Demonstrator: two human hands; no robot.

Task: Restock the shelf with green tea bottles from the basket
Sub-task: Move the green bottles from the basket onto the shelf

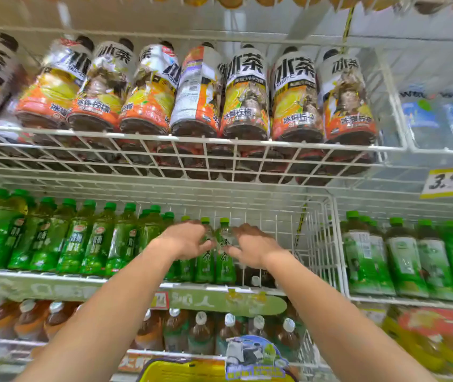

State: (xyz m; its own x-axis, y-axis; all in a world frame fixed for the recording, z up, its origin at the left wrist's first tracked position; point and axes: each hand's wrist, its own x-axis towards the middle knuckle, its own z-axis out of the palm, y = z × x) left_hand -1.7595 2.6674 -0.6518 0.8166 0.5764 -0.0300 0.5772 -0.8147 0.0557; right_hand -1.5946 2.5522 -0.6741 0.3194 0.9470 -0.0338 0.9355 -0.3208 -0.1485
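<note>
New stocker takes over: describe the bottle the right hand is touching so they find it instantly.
Find the middle wire shelf lined with green-capped bottles. Follow that row right to the empty gap before the wire divider. The last green tea bottle there, under the right hand, is the rightmost, with bare shelf beside it.

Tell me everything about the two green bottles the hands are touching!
The two clear plastic green tea bottles stand upright, side by side, on the white wire middle shelf. Each has a light green cap, greenish tea inside and a green label with dark characters. The left hand touches the left one, the right hand the right one. Free space lies to their right.
</note>
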